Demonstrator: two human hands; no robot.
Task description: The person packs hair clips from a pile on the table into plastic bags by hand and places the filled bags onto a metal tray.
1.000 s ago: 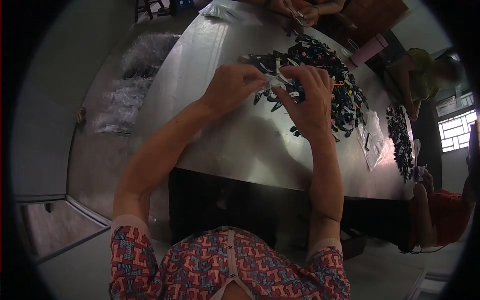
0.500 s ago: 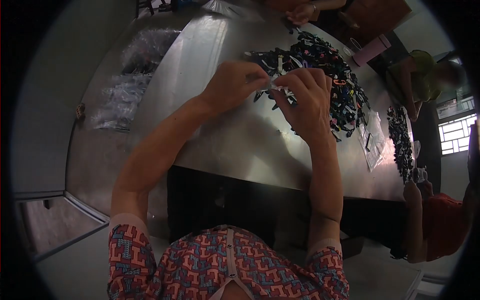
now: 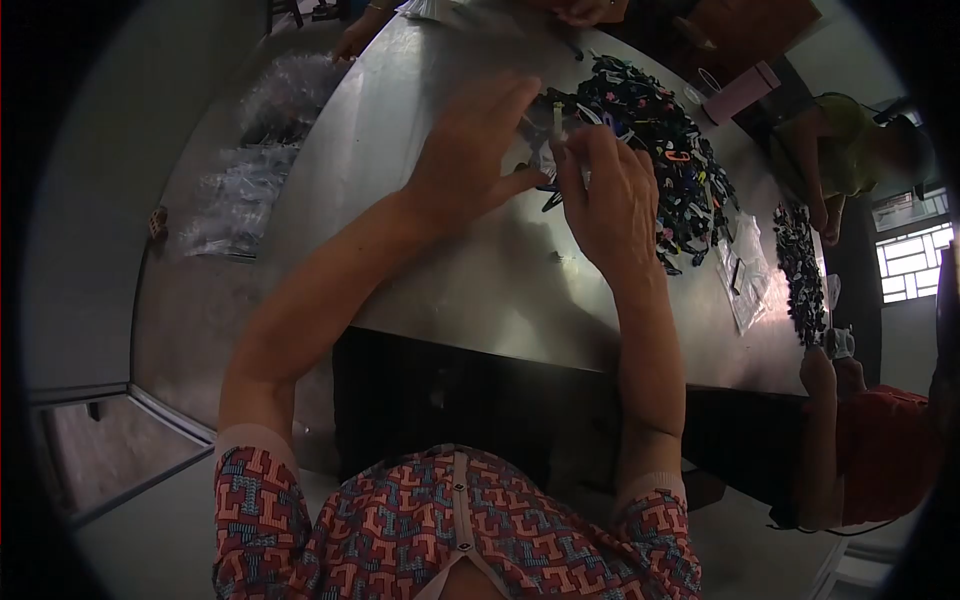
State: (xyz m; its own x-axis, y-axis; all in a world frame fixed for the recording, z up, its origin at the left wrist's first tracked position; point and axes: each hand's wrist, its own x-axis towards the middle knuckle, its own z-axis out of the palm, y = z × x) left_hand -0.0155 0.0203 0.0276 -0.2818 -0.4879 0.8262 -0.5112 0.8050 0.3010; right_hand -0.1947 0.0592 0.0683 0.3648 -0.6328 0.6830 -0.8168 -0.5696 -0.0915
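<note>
Left hand (image 3: 478, 150), upper centre: fingers spread, nothing held. Right hand (image 3: 607, 195) pinches small white card (image 3: 557, 124) beside heap of dark hair clips (image 3: 655, 140) on shiny metal table (image 3: 480, 280).

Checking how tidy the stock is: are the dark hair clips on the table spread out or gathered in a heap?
Gathered: the hair clips lie piled on the metal table, just beyond the right hand.
</note>
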